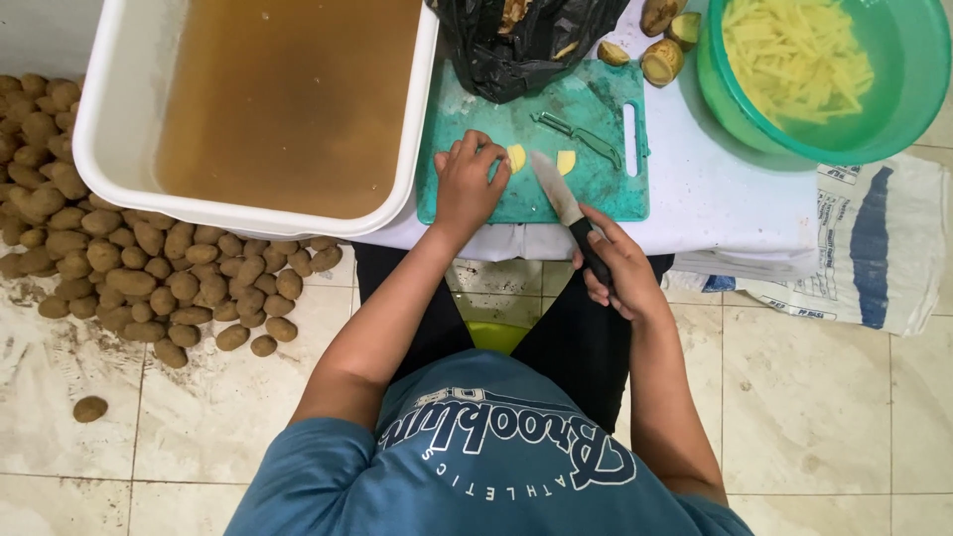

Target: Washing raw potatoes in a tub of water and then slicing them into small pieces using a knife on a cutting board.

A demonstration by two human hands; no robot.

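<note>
My left hand (467,182) presses down on a peeled potato piece (516,158) on the teal cutting board (596,104). My right hand (617,266) grips the black handle of a knife (558,191); its blade points up toward the potato piece. A second yellow slice (566,162) lies just right of the blade. A green peeler (579,133) rests on the board above the slices.
A white tub (99,119) of brown water stands at left. A green bowl (918,94) with cut potato strips sits top right. A black plastic bag (516,45) and some potatoes (662,60) lie behind the board. A heap of unpeeled potatoes (129,268) covers the tiled floor left. A printed sack (874,248) hangs at right.
</note>
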